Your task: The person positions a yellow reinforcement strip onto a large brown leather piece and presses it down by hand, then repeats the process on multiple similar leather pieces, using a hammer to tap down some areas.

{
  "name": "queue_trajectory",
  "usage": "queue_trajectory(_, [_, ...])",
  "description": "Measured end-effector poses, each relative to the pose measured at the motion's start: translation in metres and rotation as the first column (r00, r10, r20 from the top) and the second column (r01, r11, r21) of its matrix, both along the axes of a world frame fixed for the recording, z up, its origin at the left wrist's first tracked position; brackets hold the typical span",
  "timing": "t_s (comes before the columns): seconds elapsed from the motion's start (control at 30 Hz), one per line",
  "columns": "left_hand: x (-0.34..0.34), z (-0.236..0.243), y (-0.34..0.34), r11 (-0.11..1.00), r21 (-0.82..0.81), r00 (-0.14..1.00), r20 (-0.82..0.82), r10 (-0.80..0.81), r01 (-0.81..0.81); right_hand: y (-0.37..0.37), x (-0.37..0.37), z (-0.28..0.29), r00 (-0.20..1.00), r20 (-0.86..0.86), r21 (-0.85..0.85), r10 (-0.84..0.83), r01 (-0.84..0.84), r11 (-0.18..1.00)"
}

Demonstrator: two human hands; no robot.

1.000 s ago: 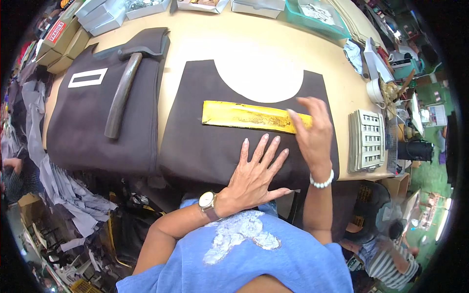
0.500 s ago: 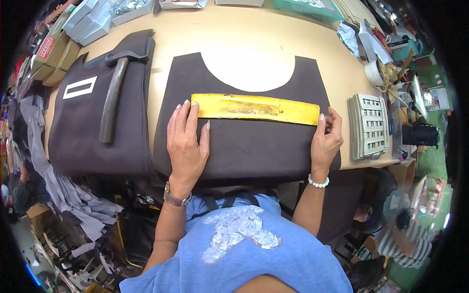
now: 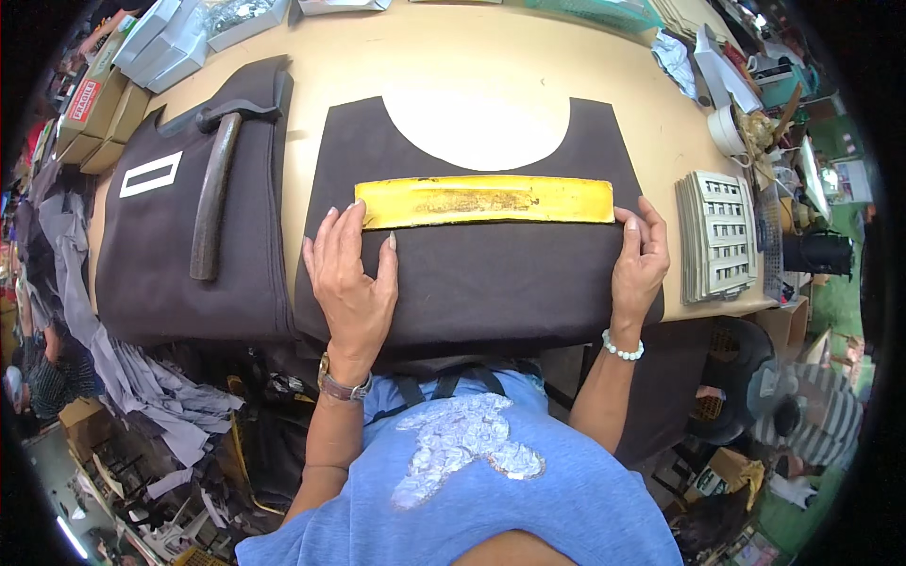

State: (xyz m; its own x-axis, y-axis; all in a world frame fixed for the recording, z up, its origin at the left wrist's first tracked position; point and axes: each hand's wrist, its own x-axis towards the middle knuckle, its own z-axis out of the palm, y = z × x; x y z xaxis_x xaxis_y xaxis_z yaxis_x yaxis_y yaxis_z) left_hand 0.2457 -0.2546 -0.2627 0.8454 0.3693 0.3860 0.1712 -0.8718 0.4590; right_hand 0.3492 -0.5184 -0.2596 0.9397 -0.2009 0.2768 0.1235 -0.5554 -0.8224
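On the dark cloth [image 3: 500,275], 2 hands [image 3: 352,288] [image 3: 639,271] flank a yellow bar [image 3: 486,201].

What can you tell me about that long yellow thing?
The yellow strip is straight and shiny, perhaps painted, with dark smudges along its middle and a dark lower edge. It lies flat, stretching left to right across dark fabric. The left hand touches its left end; the right hand is at the other, contact unclear.

Left grip [image 3: 351,288], right grip [image 3: 642,259] at ends of yellow strip [image 3: 486,200], dark cloth [image 3: 500,283] beneath; hammer [image 3: 216,198] farther left.
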Motion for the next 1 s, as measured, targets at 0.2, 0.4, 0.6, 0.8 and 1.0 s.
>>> queue_trajectory(0.2, [0.0008, 0.0008, -0.0007, 1.0, 0.005, 1.0, -0.004, 0.007, -0.007, -0.0012, 0.0008, -0.0015, 1.0, -0.01, 0.03, 0.011, -0.011, 0.999])
queue_trajectory(0.4, [0.001, 0.0007, 0.001, 1.0, -0.017, 1.0, 0.002, -0.005, 0.005, 0.0005, 0.0007, -0.0017, 1.0, -0.022, 0.044, -0.005, 0.006, 0.999])
queue_trajectory(0.6, [0.0008, 0.0007, 0.0009, 0.999, -0.029, 1.0, 0.006, -0.02, 0.02, -0.0011, 0.001, -0.0042, 1.0, -0.019, 0.057, -0.004, 0.005, 0.998])
queue_trajectory(0.8, [0.0027, 0.0009, 0.0016, 0.999, -0.037, 1.0, -0.003, -0.021, 0.021, 0.0011, 0.0019, -0.0011, 0.999, -0.033, 0.057, -0.018, 0.02, 0.998])
queue_trajectory(1.0, [0.0017, 0.0, 0.0007, 0.999, -0.025, 1.0, -0.002, -0.022, 0.022, -0.0008, 0.0015, -0.0041, 0.999, -0.032, 0.033, -0.043, 0.045, 0.998])
